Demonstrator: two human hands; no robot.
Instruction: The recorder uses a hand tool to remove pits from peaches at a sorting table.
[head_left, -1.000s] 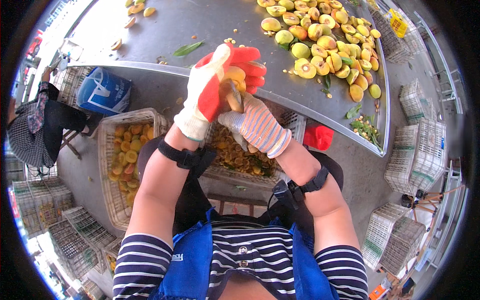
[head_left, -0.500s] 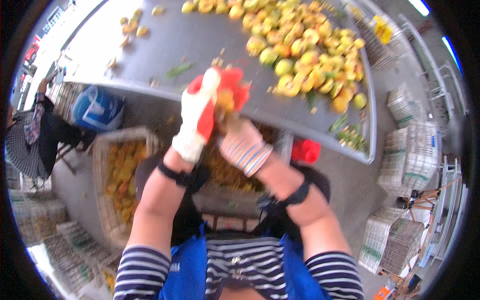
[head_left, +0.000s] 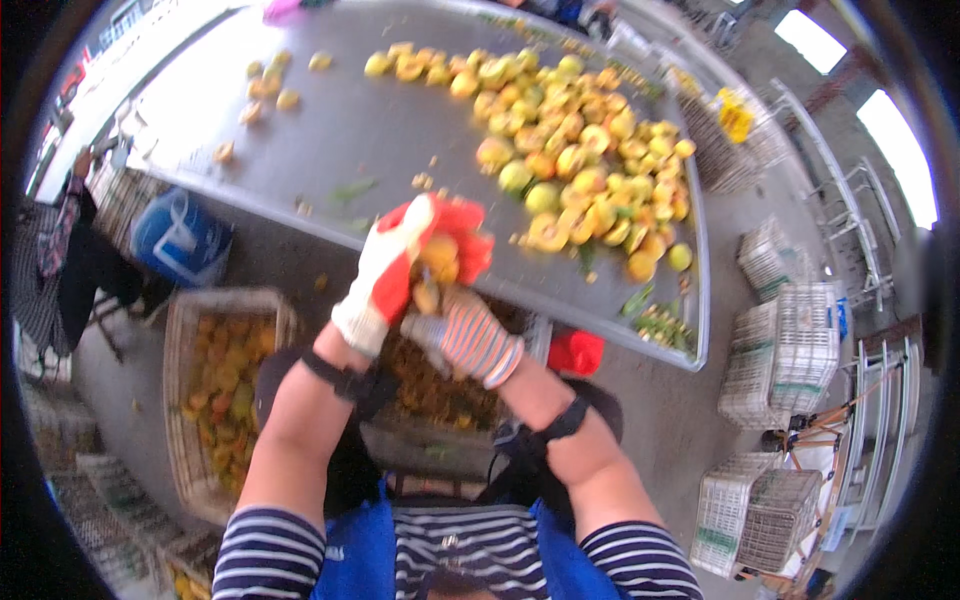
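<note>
My left hand (head_left: 410,255), in a white and red coated glove, is closed round a yellow-orange stone fruit (head_left: 438,258), peach-like, above the front edge of the metal table. Just below it, my right hand (head_left: 470,335) in a striped knit glove is closed, with its fingertips near the fruit's lower side. Whatever my right fingers grip is blurred and partly hidden. On the table, to the right and beyond my hands, lies a large heap of yellow fruit (head_left: 570,150), many of them cut in half with hollows showing.
The metal table (head_left: 290,150) has a raised rim and a few loose fruit pieces (head_left: 265,85). At left stand a blue bucket (head_left: 182,240) and a crate of cut fruit (head_left: 172,400). Another crate of fruit (head_left: 440,385) sits below my hands. Wire baskets (head_left: 780,355) line the right.
My hands appear lower in the picture as the view has shifted, and the table with its heap sits more to the left. The left hand still holds fruit, with the right hand close by.
</note>
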